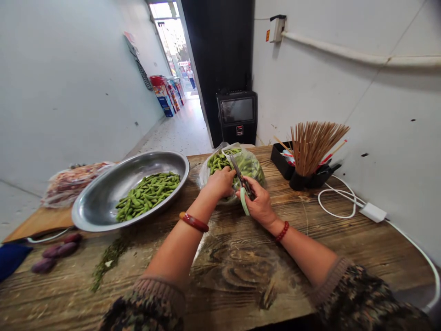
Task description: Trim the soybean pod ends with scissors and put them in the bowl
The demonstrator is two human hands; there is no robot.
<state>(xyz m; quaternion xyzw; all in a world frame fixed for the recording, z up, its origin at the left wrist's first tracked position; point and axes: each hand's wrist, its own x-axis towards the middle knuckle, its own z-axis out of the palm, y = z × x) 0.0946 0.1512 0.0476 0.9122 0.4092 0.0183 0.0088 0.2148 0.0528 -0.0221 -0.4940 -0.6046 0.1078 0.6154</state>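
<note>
The right hand (260, 202) is wrapped round stiff, green-handled scissors (237, 170). The left hand (221, 183) bends over edamame pods (217, 162) in a soft plastic bag (254, 166) on the table (234, 262); I cannot tell its grip. The pods look light and firm, likely best pinched mid-length.

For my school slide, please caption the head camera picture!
Right hand holding scissors, left hand at a bag of green pods, beside a metal bowl of more.

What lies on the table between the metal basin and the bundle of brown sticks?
The head view shows a plastic bag of green pods there; the left hand is at it, and the right hand holds scissors.
</note>
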